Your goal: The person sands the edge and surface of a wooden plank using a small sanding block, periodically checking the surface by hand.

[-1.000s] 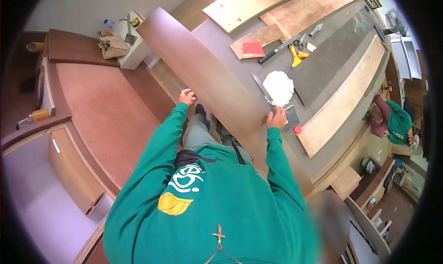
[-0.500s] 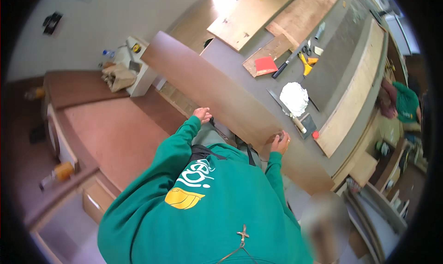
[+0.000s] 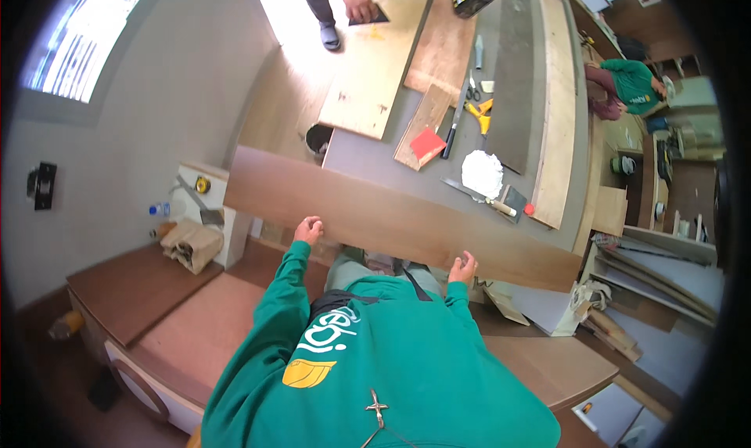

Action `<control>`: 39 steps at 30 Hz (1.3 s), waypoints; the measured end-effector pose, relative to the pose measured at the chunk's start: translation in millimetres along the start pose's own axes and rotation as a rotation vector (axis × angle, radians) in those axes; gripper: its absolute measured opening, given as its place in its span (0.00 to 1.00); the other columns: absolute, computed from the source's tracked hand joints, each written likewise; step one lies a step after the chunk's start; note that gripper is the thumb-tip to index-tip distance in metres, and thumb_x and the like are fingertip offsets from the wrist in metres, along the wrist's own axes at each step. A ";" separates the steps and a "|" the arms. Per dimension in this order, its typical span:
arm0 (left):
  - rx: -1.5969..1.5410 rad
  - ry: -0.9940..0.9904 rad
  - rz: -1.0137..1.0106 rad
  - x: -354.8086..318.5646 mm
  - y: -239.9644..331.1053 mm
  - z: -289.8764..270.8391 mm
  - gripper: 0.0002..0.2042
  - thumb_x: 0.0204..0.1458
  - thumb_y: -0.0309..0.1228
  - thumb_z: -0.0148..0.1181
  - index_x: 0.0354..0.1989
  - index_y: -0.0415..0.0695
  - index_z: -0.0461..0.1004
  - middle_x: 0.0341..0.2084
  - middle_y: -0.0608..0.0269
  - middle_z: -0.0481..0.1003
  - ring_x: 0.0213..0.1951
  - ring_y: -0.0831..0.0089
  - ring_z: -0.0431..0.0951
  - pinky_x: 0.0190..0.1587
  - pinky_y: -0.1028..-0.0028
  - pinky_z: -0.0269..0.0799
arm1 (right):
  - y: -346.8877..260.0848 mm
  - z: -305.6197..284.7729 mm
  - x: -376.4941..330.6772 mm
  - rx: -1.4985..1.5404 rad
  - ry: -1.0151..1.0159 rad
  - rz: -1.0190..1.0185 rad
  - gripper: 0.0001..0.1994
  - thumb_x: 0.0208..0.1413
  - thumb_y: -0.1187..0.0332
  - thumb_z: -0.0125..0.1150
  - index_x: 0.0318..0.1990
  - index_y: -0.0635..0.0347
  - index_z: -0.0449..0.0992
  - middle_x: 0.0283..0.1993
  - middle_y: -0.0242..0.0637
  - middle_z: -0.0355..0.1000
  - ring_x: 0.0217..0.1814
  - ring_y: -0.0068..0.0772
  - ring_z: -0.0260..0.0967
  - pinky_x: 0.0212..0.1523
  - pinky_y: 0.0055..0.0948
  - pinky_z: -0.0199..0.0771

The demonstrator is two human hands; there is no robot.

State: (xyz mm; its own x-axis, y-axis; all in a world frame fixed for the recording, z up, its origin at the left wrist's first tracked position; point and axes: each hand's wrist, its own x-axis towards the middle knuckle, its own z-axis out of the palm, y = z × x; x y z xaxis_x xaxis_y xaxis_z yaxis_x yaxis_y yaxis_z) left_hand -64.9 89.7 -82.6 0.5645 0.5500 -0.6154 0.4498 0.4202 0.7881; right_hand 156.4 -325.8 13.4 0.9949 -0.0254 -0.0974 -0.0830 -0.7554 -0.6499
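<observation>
The grey counter [image 3: 368, 162] carries a white mound [image 3: 482, 174]; from it, a small wooden board [image 3: 429, 113] lies at ten o'clock, a black-handled blade [image 3: 450, 143] at eleven, a yellow tool [image 3: 483, 123] at twelve, a red cap [image 3: 529, 210] at four.

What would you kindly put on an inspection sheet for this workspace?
Surface: grey worktable, bearing a long pale plank on its right side.
Job's things: long brown board, before the person.
Clutter: white mound, scissors, red cap; red rectangular piece on a small board.
Grip: left hand and right hand at the brown board's near edge; firmness cannot be told.
Cables: nothing seen.
Surroundings: co-worker's hand with a dark flat tool; another person at right.
</observation>
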 end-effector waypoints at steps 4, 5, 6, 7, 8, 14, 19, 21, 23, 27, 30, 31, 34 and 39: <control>0.137 -0.047 0.083 13.7 24.8 -9.7 0.16 0.56 0.31 0.53 0.49 0.32 0.68 0.36 0.55 0.75 0.36 0.71 0.77 0.39 0.71 0.77 | 1.2 14.1 -25.7 0.020 0.038 0.125 0.17 0.52 0.73 0.54 0.50 0.61 0.70 0.52 0.45 0.63 0.47 0.43 0.70 0.46 0.37 0.73; 0.204 -0.069 0.106 19.5 31.7 -10.1 0.16 0.56 0.31 0.53 0.49 0.33 0.68 0.36 0.55 0.75 0.36 0.71 0.77 0.39 0.71 0.76 | 7.1 16.6 -31.0 0.030 0.062 0.154 0.17 0.52 0.73 0.54 0.50 0.60 0.70 0.52 0.45 0.63 0.47 0.43 0.70 0.45 0.37 0.73; 0.273 -0.101 0.128 24.0 34.9 -8.7 0.16 0.56 0.31 0.53 0.49 0.33 0.68 0.35 0.55 0.75 0.36 0.71 0.77 0.39 0.71 0.76 | 12.6 20.8 -35.9 0.063 0.091 0.165 0.16 0.51 0.73 0.55 0.50 0.60 0.70 0.50 0.45 0.64 0.46 0.41 0.70 0.45 0.35 0.73; 0.255 -0.126 0.139 25.1 36.7 -4.1 0.17 0.57 0.31 0.52 0.51 0.33 0.67 0.37 0.54 0.75 0.36 0.69 0.77 0.39 0.71 0.77 | 20.1 24.4 -40.4 0.088 0.137 0.189 0.16 0.50 0.73 0.56 0.49 0.59 0.71 0.49 0.44 0.65 0.44 0.39 0.71 0.44 0.34 0.74; 0.241 -0.157 0.146 25.3 39.8 -1.6 0.17 0.58 0.31 0.51 0.52 0.33 0.66 0.38 0.53 0.74 0.37 0.67 0.77 0.38 0.70 0.77 | 28.5 28.9 -44.2 0.113 0.187 0.218 0.16 0.50 0.73 0.57 0.49 0.58 0.71 0.48 0.44 0.65 0.43 0.37 0.71 0.44 0.32 0.74; 0.302 -0.301 -0.011 7.5 54.2 39.3 0.18 0.58 0.34 0.51 0.53 0.36 0.65 0.37 0.52 0.75 0.34 0.68 0.78 0.31 0.75 0.73 | 98.9 33.3 -71.7 0.098 0.356 0.349 0.16 0.49 0.71 0.58 0.47 0.60 0.72 0.48 0.46 0.69 0.44 0.43 0.71 0.46 0.35 0.74; 0.464 -0.416 -0.045 12.3 35.2 61.7 0.21 0.56 0.37 0.52 0.54 0.37 0.64 0.38 0.52 0.76 0.33 0.67 0.79 0.27 0.76 0.70 | 153.5 38.2 -99.3 0.018 0.424 0.556 0.15 0.44 0.66 0.61 0.42 0.60 0.74 0.41 0.45 0.74 0.44 0.44 0.72 0.46 0.38 0.73; 0.497 -0.441 -0.036 14.3 30.5 70.2 0.21 0.56 0.36 0.52 0.54 0.37 0.65 0.38 0.52 0.76 0.32 0.67 0.79 0.26 0.77 0.70 | 173.6 43.7 -106.6 0.034 0.372 0.603 0.15 0.43 0.64 0.63 0.40 0.60 0.76 0.40 0.43 0.75 0.43 0.43 0.73 0.46 0.37 0.73; 0.551 -0.443 -0.026 15.2 32.3 81.5 0.20 0.57 0.36 0.52 0.54 0.37 0.65 0.38 0.52 0.76 0.32 0.67 0.79 0.26 0.77 0.69 | 190.9 46.7 -109.1 0.149 0.239 0.704 0.16 0.44 0.63 0.63 0.41 0.59 0.75 0.41 0.44 0.75 0.46 0.45 0.71 0.49 0.39 0.71; 0.669 -0.457 -0.010 -8.0 45.9 119.3 0.20 0.57 0.36 0.52 0.54 0.38 0.65 0.39 0.51 0.76 0.32 0.68 0.79 0.24 0.79 0.68 | 228.8 48.3 -111.6 0.237 0.142 0.721 0.16 0.45 0.62 0.64 0.40 0.59 0.75 0.40 0.41 0.76 0.44 0.40 0.74 0.47 0.35 0.73; 0.688 -0.465 0.000 -24.6 48.8 149.4 0.19 0.57 0.35 0.51 0.54 0.37 0.65 0.39 0.53 0.76 0.34 0.69 0.78 0.28 0.78 0.69 | 250.4 41.4 -97.2 0.235 0.077 0.769 0.16 0.45 0.62 0.64 0.41 0.59 0.75 0.41 0.41 0.76 0.44 0.40 0.74 0.48 0.35 0.73; 0.692 -0.476 -0.007 -32.6 45.8 164.5 0.20 0.57 0.35 0.51 0.53 0.36 0.65 0.39 0.54 0.76 0.35 0.70 0.78 0.30 0.77 0.70 | 263.0 36.6 -96.8 0.247 0.077 0.775 0.16 0.46 0.62 0.64 0.41 0.58 0.75 0.40 0.41 0.76 0.44 0.40 0.74 0.48 0.35 0.73; 0.735 -0.521 -0.018 -56.2 34.8 200.2 0.20 0.57 0.35 0.51 0.53 0.35 0.65 0.38 0.55 0.76 0.35 0.70 0.78 0.32 0.78 0.71 | 292.3 23.7 -90.9 0.283 0.067 0.779 0.15 0.46 0.62 0.63 0.41 0.58 0.75 0.40 0.41 0.76 0.45 0.39 0.74 0.48 0.34 0.72; 0.799 -0.634 0.013 -76.4 27.9 237.2 0.20 0.56 0.36 0.52 0.53 0.35 0.67 0.37 0.56 0.76 0.33 0.70 0.78 0.34 0.76 0.72 | 329.2 26.0 -71.3 0.330 0.072 0.841 0.14 0.48 0.64 0.61 0.41 0.58 0.74 0.33 0.39 0.76 0.30 0.35 0.75 0.36 0.33 0.75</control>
State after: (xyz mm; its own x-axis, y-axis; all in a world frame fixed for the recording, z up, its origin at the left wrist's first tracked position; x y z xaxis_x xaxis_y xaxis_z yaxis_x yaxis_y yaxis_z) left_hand 68.6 -111.8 -16.0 0.7310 -0.0299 -0.6817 0.6404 -0.3150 0.7005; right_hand 56.6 -555.7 -213.2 0.5987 -0.5331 -0.5977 -0.7852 -0.2432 -0.5696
